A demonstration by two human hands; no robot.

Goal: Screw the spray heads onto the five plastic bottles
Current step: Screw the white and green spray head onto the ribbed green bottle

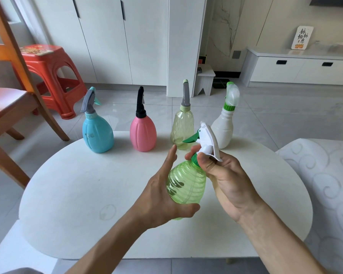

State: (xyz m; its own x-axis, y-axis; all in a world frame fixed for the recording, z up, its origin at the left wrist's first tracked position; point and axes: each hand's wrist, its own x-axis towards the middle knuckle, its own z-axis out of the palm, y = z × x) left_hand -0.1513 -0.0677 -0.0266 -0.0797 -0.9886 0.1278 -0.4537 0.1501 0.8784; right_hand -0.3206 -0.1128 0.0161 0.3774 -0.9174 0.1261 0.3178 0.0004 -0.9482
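Far left on the bench, your blue bottle stands capped, then the pink bottle, then the pale yellow bottle, then the white bottle — four in a row at the back edge, each wearing its head. Now the fifth, front and centre! Your left hand cradles the green bottle above the bench, thumb curled under its base, forefinger stretched straight up beside it (the other fingers show through the plastic behind the body). Move right and your right hand has its fingers pinched round the green collar under the white spray head, trigger pointing left.

Tip, by my reading: lock the bottle steady with the left and let only the right turn the collar. Keep the head square over the neck so the threads don't cross, and stop at snug. How far it is seated, you can't tell from here.
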